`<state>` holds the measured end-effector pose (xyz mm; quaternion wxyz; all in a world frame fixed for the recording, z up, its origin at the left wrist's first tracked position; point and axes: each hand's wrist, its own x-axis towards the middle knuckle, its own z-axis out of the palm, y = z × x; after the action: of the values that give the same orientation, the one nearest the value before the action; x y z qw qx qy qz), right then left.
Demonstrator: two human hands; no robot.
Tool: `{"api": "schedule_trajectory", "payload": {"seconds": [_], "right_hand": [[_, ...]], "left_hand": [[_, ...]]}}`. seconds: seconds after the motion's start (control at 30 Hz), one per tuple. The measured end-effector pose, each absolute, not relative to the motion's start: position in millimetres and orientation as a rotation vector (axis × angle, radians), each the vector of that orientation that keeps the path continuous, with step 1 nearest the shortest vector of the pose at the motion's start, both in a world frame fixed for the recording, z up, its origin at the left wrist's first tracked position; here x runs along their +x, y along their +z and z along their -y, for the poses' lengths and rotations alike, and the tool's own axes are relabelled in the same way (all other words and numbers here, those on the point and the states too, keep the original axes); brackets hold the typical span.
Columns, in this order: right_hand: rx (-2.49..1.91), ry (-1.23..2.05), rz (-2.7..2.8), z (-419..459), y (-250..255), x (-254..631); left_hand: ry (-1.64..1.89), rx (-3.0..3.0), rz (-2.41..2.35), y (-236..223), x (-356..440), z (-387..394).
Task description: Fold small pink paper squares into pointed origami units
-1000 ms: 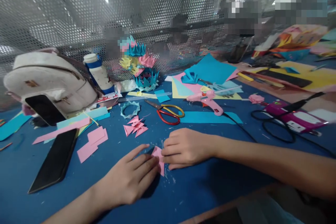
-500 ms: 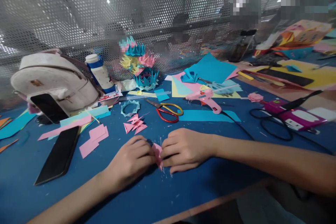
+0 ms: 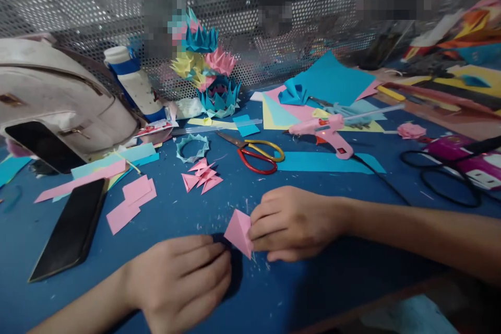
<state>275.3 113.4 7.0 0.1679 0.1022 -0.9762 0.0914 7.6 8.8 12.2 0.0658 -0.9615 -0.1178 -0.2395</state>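
Blue tabletop (image 3: 172,219) under my fingers | right hand (image 3: 291,223) pinching folded pink paper (image 3: 238,232) by its right edge | left hand (image 3: 182,276) just beside it, fingers loosely curled, I can't tell if they hold anything | pink triangles (image 3: 203,175) beyond my fingertips, scissors (image 3: 241,144) farther

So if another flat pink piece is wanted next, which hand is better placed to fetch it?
Probably the left hand: it looks empty and is nearer the flat pink pieces. The right hand has its fingers on the folded paper.
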Motion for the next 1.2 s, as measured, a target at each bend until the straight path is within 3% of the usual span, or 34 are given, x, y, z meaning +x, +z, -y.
{"api": "schedule_trajectory", "payload": {"seconds": [0.33,1.2], "right_hand": [[0.293,0.313,2.719,-114.3,5.4,276.2],[0.27,0.345,2.72,-114.7,1.2,277.0]], "left_hand": [[-0.344,-2.877,0.303,6.1,-9.2,-7.9],[-0.401,-2.876,0.374,19.1,1.7,-16.1]]}}
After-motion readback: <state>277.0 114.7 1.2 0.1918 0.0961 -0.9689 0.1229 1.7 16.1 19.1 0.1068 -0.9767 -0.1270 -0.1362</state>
